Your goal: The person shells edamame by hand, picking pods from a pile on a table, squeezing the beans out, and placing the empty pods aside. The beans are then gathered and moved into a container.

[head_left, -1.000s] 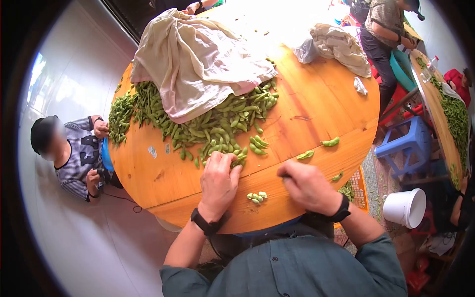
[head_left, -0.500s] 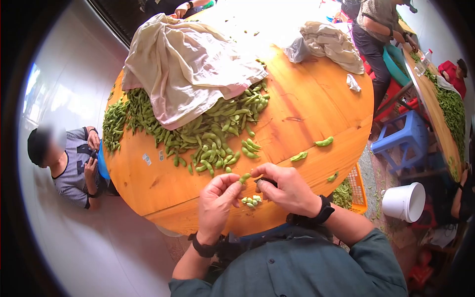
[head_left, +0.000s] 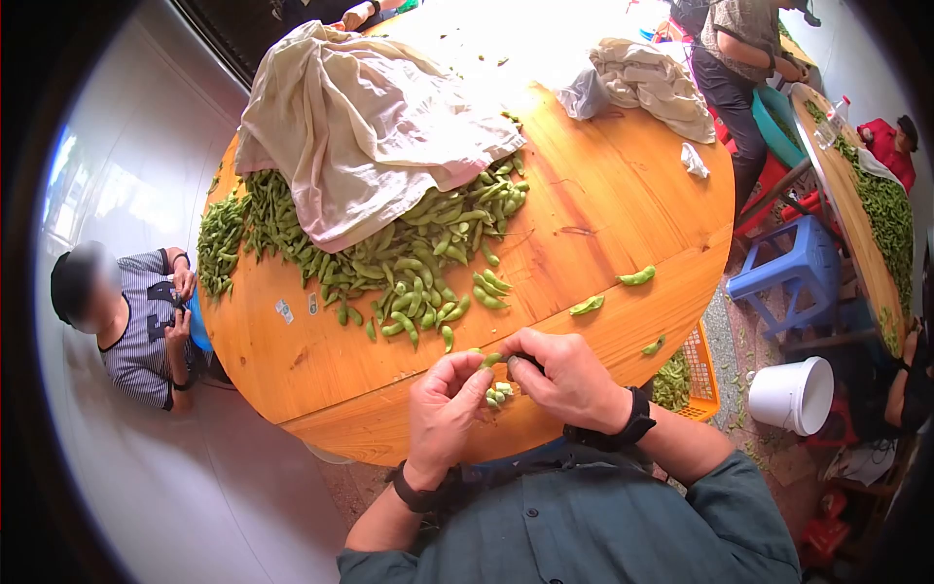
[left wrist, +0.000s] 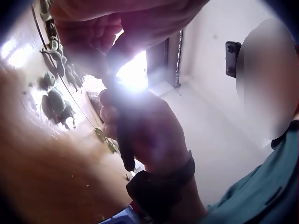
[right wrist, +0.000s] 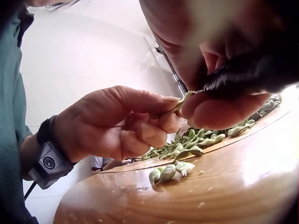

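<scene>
My left hand (head_left: pixel 445 414) pinches a green pod (head_left: pixel 491 360) between thumb and fingertips; in the right wrist view the pod (right wrist: pixel 183 101) reaches from these fingers to the right fingertips. My right hand (head_left: pixel 576 382) grips a dark, slim tool (head_left: pixel 526 361), whose long handle (left wrist: pixel 125 144) runs along the palm in the left wrist view. The tool's tip meets the pod. Below the hands, a few pale shelled beans (right wrist: pixel 168 173) lie on the wooden table (head_left: pixel 341 414). Beyond them spreads a large heap of pods (head_left: pixel 389 273).
A pale cloth (head_left: pixel 360 127) covers part of the heap. Loose pods (head_left: pixel 637 276) lie to the right, a crumpled cloth (head_left: pixel 657 83) farther back. A white bucket (head_left: pixel 790 394), a blue stool (head_left: pixel 788 273) and an orange crate (head_left: pixel 702 375) stand right. Another person (head_left: pixel 146 321) sits left.
My left hand has come from the heap's edge with a pod, and my right hand has moved left to meet it. Over the last half second both hands shifted slightly, the pod staying between them.
</scene>
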`<action>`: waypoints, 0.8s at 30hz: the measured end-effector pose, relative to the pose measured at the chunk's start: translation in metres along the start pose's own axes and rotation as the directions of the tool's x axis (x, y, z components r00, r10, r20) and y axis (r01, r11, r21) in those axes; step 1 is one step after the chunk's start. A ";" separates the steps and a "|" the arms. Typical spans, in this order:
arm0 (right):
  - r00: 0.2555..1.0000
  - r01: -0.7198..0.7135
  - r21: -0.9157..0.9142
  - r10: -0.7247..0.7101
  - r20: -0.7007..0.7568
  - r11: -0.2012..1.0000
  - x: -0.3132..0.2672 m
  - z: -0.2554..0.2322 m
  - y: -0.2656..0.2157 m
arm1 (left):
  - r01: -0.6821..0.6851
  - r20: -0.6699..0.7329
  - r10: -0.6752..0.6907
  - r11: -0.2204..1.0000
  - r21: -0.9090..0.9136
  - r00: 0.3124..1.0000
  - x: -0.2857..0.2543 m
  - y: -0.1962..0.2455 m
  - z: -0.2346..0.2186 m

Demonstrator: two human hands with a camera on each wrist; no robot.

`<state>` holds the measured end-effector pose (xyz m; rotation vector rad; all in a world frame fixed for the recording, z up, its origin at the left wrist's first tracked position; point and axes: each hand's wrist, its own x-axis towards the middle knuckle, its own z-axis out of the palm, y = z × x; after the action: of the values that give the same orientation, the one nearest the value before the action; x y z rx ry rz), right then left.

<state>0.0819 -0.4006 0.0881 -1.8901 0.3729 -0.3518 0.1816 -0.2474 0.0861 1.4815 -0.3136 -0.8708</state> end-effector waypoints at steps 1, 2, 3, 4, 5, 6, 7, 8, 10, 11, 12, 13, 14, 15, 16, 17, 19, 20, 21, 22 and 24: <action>1.000 0.014 -0.016 -0.014 -0.003 1.000 0.000 0.000 0.000 | 0.001 0.000 -0.001 1.000 0.000 1.000 0.000 0.000 0.001; 1.000 0.029 -0.031 -0.029 -0.006 0.999 0.000 0.000 0.000 | -0.009 -0.010 0.009 1.000 0.006 1.000 -0.001 0.000 0.001; 1.000 0.028 -0.031 -0.029 -0.006 0.999 0.000 0.001 0.001 | -0.020 -0.019 0.021 1.000 0.013 1.000 -0.001 0.001 0.002; 0.999 0.043 -0.038 -0.043 -0.010 0.998 0.000 0.002 0.003 | -0.020 -0.020 0.020 1.000 0.013 1.000 -0.002 0.000 0.003; 0.998 0.057 -0.046 -0.058 -0.014 0.997 -0.001 0.004 0.005 | -0.045 -0.034 0.047 0.997 0.061 0.998 -0.003 -0.002 0.004; 0.998 0.057 -0.045 -0.058 -0.013 0.997 -0.001 0.006 0.008 | -0.070 -0.047 0.075 0.992 0.109 0.996 -0.003 -0.004 0.005; 0.995 0.090 -0.078 -0.093 -0.029 0.993 -0.002 0.008 0.011 | -0.069 -0.048 0.074 0.992 0.109 0.996 -0.004 -0.006 0.006; 0.991 0.123 -0.111 -0.129 -0.043 0.986 -0.002 0.010 0.012 | -0.102 -0.060 0.112 0.983 0.151 0.992 -0.005 -0.009 0.007; 0.986 0.150 -0.154 -0.159 -0.043 0.976 -0.003 0.012 0.011 | -0.132 -0.071 0.148 0.972 0.193 0.986 -0.006 -0.013 0.006; 0.981 0.178 -0.197 -0.190 -0.043 0.964 -0.003 0.013 0.011 | -0.181 -0.066 0.204 0.948 0.261 0.977 -0.006 -0.015 0.006; 0.981 0.177 -0.197 -0.189 -0.044 0.964 -0.003 0.013 0.011 | -0.227 -0.057 0.259 0.917 0.327 0.964 -0.006 -0.016 0.005; 0.982 0.178 -0.197 -0.186 -0.022 0.964 -0.003 0.012 0.010 | -0.227 -0.056 0.258 0.917 0.327 0.964 -0.006 -0.016 0.005; 0.983 0.179 -0.197 -0.183 0.001 0.964 -0.003 0.012 0.010 | -0.247 -0.037 0.279 0.897 0.366 0.960 -0.007 -0.016 0.005; 0.983 0.180 -0.196 -0.183 0.001 0.964 -0.002 0.011 0.010 | -0.266 -0.017 0.298 0.876 0.403 0.954 -0.007 -0.015 0.004; 0.978 0.209 -0.181 -0.209 0.020 0.961 -0.002 0.011 0.010 | -0.266 -0.017 0.298 0.876 0.403 0.954 -0.008 -0.012 0.003; 0.971 0.237 -0.165 -0.235 0.038 0.957 -0.002 0.010 0.010 | -0.123 -0.013 0.129 0.968 0.220 0.992 -0.009 -0.006 0.001; 0.967 0.250 -0.118 -0.241 0.084 0.961 0.000 0.006 0.012 | 0.040 0.025 -0.040 0.999 0.031 0.999 -0.005 0.000 -0.007; 0.960 0.260 -0.071 -0.250 0.129 0.963 0.001 0.004 0.012 | 0.140 0.122 -0.131 0.988 -0.061 0.984 -0.002 0.002 -0.013; 0.960 0.260 -0.071 -0.250 0.130 0.963 0.002 0.002 0.012 | 0.245 0.225 -0.210 0.959 -0.141 0.951 0.001 0.004 -0.019; 0.953 0.264 -0.013 -0.259 0.157 0.964 0.004 0.000 0.012 | 0.321 0.273 -0.258 0.921 -0.220 0.927 0.002 0.004 -0.021; 0.946 0.265 0.046 -0.269 0.183 0.963 0.005 -0.003 0.010 | 0.389 0.374 -0.272 0.876 -0.286 0.887 0.007 0.001 -0.030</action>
<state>0.0843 -0.4085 0.0801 -1.9375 -0.0156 -0.3512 0.2072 -0.2306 0.0817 1.0644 -0.1255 -1.3831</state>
